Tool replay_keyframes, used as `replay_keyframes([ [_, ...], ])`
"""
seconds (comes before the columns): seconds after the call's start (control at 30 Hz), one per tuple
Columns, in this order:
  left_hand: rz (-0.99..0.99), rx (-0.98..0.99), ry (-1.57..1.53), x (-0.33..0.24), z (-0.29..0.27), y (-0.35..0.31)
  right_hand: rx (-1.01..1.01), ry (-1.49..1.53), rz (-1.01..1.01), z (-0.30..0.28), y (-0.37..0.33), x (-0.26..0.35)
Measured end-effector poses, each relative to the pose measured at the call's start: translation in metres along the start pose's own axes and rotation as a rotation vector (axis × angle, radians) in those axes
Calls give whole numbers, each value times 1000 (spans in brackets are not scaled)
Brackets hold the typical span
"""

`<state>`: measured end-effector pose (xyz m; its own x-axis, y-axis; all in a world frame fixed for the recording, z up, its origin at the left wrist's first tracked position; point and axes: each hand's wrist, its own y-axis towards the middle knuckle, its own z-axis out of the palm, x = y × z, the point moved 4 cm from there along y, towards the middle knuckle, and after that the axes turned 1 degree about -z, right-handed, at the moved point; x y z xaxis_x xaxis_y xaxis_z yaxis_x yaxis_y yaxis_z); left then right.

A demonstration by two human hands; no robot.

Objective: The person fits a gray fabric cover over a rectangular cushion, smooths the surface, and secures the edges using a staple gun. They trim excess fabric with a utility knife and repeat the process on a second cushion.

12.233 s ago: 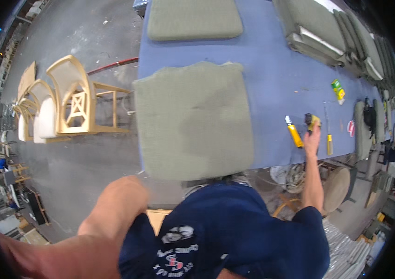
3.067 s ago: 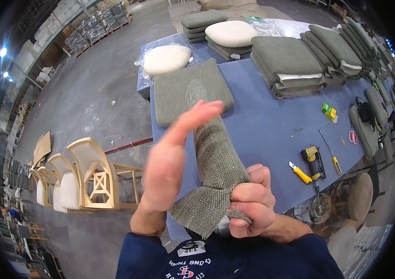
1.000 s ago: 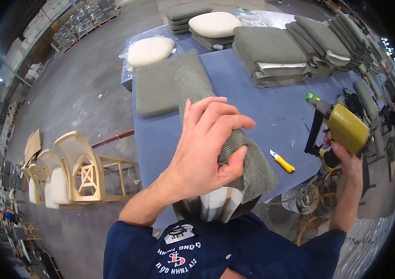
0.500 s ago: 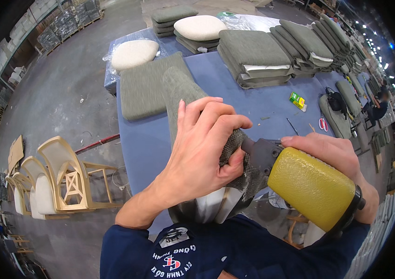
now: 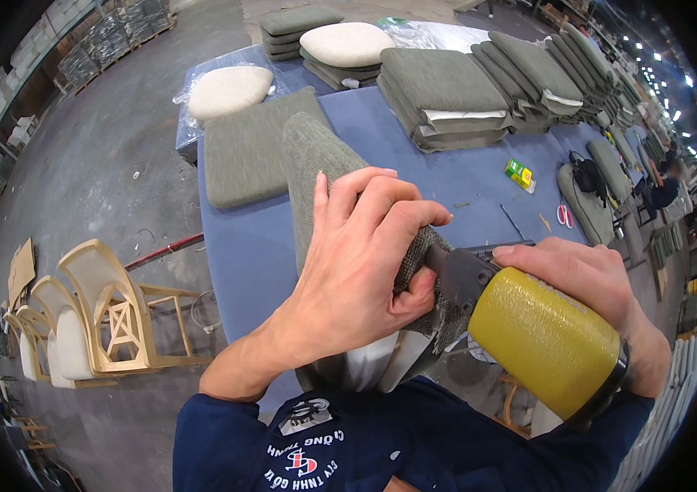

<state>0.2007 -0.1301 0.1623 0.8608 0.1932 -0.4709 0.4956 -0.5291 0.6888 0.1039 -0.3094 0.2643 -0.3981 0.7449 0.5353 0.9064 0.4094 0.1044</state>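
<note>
My left hand (image 5: 356, 254) grips the edge of a grey-green upholstered cushion (image 5: 315, 152), thumb and fingers closed on its folded fabric. The cushion is tilted up against my body, and its underside shows a white and dark strip below my wrist. In my right hand (image 5: 574, 271) is a yellow staple gun (image 5: 545, 340) with a dark nose. That nose meets the fabric edge right beside my left thumb and fingertips. My left hand hides the exact contact spot, and the gun's body covers most of my right fingers.
On the blue table (image 5: 258, 258) lie a flat green cushion (image 5: 254, 148), stacked green cushions (image 5: 438, 82), a cream cushion (image 5: 229, 92), a small green-yellow box (image 5: 520, 175) and red-handled scissors (image 5: 564, 215). Wooden chairs (image 5: 111, 312) stand left. A person (image 5: 666, 193) is far right.
The view has shifted slightly, so the table and its things sit a little further left. Both hands keep their grips, and the staple gun stays against the fabric edge.
</note>
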Motion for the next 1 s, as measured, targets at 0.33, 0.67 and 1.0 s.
replay_keyframes([
  [0.33,-2,18,6,-1,2,1,16,-44,-24,0,-3,-5],
  [0.67,0,22,12,-2,2,0,29,-106,-21,3,-6,-3],
  [1.0,-15,-14,-17,-4,3,-2,4,-54,-28,4,-2,2],
])
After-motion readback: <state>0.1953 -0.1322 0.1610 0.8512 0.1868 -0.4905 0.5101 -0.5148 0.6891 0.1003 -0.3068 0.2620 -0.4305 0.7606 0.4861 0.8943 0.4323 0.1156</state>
